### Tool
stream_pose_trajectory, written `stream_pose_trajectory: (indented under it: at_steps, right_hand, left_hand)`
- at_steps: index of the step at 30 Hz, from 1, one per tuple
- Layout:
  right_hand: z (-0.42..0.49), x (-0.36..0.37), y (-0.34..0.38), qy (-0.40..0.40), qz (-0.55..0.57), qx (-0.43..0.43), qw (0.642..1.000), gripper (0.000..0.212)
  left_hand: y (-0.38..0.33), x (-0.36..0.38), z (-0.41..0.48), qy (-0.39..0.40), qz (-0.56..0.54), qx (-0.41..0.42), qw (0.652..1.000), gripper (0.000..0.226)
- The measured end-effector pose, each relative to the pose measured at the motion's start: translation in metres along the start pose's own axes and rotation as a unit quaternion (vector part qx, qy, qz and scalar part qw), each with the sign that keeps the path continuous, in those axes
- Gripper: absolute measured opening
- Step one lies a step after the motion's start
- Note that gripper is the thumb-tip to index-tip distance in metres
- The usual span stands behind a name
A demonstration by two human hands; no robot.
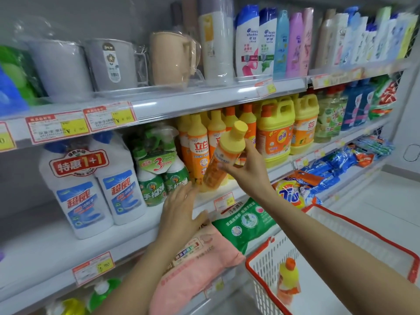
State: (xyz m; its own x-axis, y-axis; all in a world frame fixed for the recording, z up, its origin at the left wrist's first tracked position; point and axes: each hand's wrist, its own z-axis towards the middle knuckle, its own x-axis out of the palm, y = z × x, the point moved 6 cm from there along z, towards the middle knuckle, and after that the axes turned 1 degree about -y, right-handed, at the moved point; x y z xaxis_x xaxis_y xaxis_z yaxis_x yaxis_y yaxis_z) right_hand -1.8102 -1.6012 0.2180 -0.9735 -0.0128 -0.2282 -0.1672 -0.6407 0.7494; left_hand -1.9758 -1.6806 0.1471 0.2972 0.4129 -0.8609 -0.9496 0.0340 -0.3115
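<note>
Right hand (246, 165) curls fingers and thumb round the dish-soap bottle (223, 155) mid-body, in the air just before the middle shelf (136, 226). Left hand (181, 210) spread, holding nothing, just below its base. Risk: one-handed grip slips on slick plastic, or the base clips the shelved bottles (196, 146). Long axis slants — cap up-right, base down-left.

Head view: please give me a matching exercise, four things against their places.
Things:
1. yellow-capped bottle
2. orange-capped bottle
3. pink bag
4. beige cup

Places:
a. in the basket
b. on the top shelf
c. in the right hand
d. beside the green bag

Pairs: 1-c, 2-a, 3-d, 4-b.
</note>
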Motion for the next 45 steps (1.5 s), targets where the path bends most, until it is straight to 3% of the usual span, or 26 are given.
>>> stream_pose_trajectory:
  at_steps: [4, 7, 13, 17, 21, 24, 29, 31, 36, 45]
  right_hand:
    - [0.023, 0.017, -0.015, 0.004, -0.036, -0.003, 0.999, 0.062]
    - [0.037, 0.026, -0.023, -0.01, -0.038, -0.006, 0.999, 0.061]
    - [0.055, 0.039, -0.029, -0.008, -0.078, -0.003, 0.997, 0.061]
    - [0.06, 0.047, -0.032, -0.054, -0.154, 0.03, 0.986, 0.068]
    - [0.056, 0.051, -0.034, -0.089, -0.153, 0.041, 0.983, 0.07]
    - [0.053, 0.053, -0.033, -0.055, -0.172, 0.024, 0.983, 0.074]
    - [0.023, 0.055, -0.058, 0.099, -0.211, 0.044, 0.971, 0.109]
    - [0.016, 0.054, -0.067, 0.106, -0.193, 0.046, 0.974, 0.105]
    - [0.019, 0.059, -0.082, 0.091, -0.184, 0.083, 0.975, 0.066]
    - [0.001, 0.072, -0.091, 0.019, -0.164, 0.079, 0.983, 0.056]
  left_hand:
    - [0.025, 0.028, -0.008, 0.077, 0.115, 0.017, 0.99, 0.068]
    - [0.035, 0.044, -0.007, 0.099, 0.117, 0.007, 0.988, 0.069]
    - [0.042, 0.054, -0.006, 0.05, 0.115, 0.02, 0.992, 0.067]
    - [0.042, 0.055, -0.003, 0.029, 0.088, 0.013, 0.996, 0.066]
    - [0.044, 0.055, -0.004, 0.027, 0.09, 0.018, 0.995, 0.066]
    - [0.045, 0.055, -0.004, 0.025, 0.086, 0.019, 0.996, 0.066]
    - [0.045, 0.055, -0.004, 0.024, 0.095, 0.028, 0.995, 0.066]
    - [0.045, 0.054, -0.004, 0.023, 0.098, 0.031, 0.994, 0.066]
    - [0.045, 0.053, -0.003, 0.025, 0.1, 0.033, 0.994, 0.066]
    - [0.048, 0.054, -0.003, 0.015, 0.117, 0.044, 0.992, 0.066]
